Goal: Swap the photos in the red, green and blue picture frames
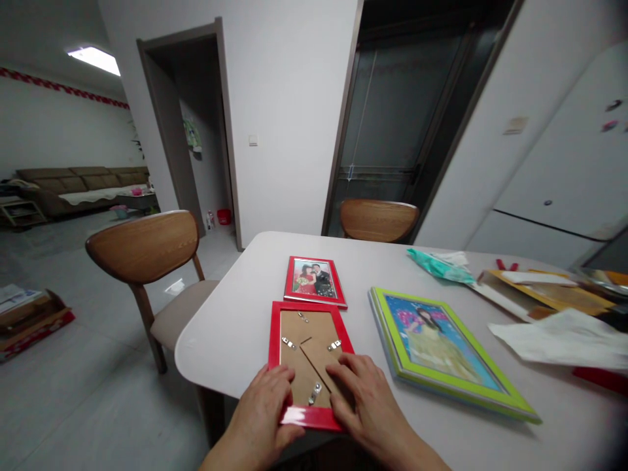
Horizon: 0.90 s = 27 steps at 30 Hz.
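A red picture frame [314, 417] lies face down at the near edge of the table, its brown backing board [314, 356] turned up. Several small metal clips sit around the board, and a thin line is cut in its middle. My left hand [265, 407] grips the frame's lower left corner, thumb on the near edge. On the lower right side my right hand [362, 396] holds it, fingers curled over the backing. Just beyond is a second red picture frame [316, 282], face up with a photo of two people.
To the right lie stacked picture frames with a green one [451, 353] on top. Farther right are a teal packet [439, 265], a brown envelope [554, 294] and white paper [564, 340]. Wooden chairs stand at the table's left [147, 245] and far side [377, 219].
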Available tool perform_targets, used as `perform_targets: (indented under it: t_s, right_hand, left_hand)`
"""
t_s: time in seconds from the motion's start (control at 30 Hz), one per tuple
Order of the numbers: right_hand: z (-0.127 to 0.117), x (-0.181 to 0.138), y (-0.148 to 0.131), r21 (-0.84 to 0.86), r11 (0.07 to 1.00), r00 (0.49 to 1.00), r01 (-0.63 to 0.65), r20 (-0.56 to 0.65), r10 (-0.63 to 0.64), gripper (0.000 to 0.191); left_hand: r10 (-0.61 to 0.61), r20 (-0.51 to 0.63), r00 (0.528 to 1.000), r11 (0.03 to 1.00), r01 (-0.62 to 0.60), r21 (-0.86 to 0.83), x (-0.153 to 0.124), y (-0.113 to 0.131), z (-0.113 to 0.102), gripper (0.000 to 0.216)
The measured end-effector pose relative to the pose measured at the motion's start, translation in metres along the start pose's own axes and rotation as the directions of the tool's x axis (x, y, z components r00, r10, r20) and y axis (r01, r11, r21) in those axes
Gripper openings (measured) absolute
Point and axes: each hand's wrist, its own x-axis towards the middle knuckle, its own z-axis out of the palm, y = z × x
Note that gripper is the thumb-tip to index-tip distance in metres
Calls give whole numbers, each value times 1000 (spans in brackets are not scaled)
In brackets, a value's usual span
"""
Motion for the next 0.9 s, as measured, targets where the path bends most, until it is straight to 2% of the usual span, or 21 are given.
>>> perform_targets:
  t_s: [0.23,0.43,0.6,0.8,0.9]
  right_hand:
    - [-4,6,-12,-25,999,997,49,54,-47,23]
    - [-7,8,-23,65,976,954,208,209,-217,23]
    - [-5,4,-14,50,949,914,310,259,-312,43]
    - [-2,-1,-8,52,948,919,313,236,-316,45]
    - [-1,7,0,24,981,972,191,135,-193,43]
  left_hand:
    - [25,27,999,1000,-24,-14,2,0,-7,30]
    - [3,19,1000,1000,-3,-18,2,1,-6,22]
    - [22,23,1000,1000,-22,-11,2,-2,-3,23]
    - [3,24,1000,1000,-3,-10,2,-3,-4,29]
    - [3,25,1000,1000,-3,-11,2,-2,-4,27]
